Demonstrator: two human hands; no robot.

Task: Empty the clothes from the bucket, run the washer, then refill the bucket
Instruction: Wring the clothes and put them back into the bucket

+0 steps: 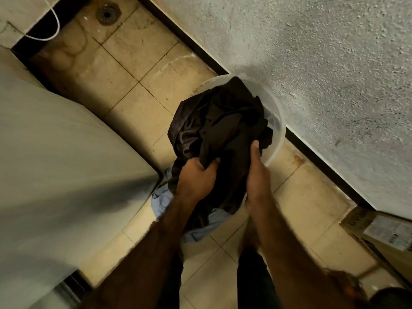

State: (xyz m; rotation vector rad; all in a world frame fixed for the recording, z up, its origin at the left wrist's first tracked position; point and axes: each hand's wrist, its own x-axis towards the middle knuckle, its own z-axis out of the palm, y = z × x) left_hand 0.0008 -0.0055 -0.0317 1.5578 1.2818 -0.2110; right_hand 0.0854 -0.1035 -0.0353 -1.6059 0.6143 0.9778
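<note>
A clear plastic bucket [277, 121] stands on the tiled floor against the rough wall. A heap of dark brown and black clothes [220, 121] bulges out of its top. Light blue cloth [162, 201] hangs over the bucket's near side. My left hand [196, 177] grips a fold of the dark clothes at the near edge of the heap. My right hand [256, 172] holds the same heap from the right, thumb pressed along the cloth; its fingers are hidden behind the cloth. The white washer [58, 152] fills the left of the view.
A rough plastered wall [323, 63] runs along the right with a dark skirting. A cardboard box [383, 233] sits at the lower right. A floor drain [107, 14] and a white cable [54, 25] lie at the far end of the narrow tiled floor.
</note>
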